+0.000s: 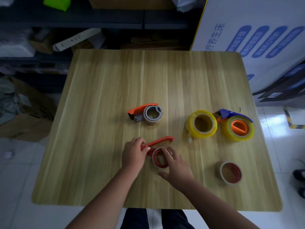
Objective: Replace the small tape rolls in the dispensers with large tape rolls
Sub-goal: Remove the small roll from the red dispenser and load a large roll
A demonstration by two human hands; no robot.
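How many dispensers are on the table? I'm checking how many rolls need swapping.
3: an orange dispenser mid-table, a red dispenser under both hands, and a blue-topped dispenser at far right, already inside a large yellow roll.

Left hand [134,153] hides red dispenser [159,140] handle end.

A storeroom or packing area is suggested. Dark shelving [99,22] crammed with cardboard boxes [132,4] and wrapped goods is seen behind the wooden surface [115,83]. A large printed carton [247,35] is stood at the right, and crumpled boxes [28,116] are piled on the white tiled floor [16,179].
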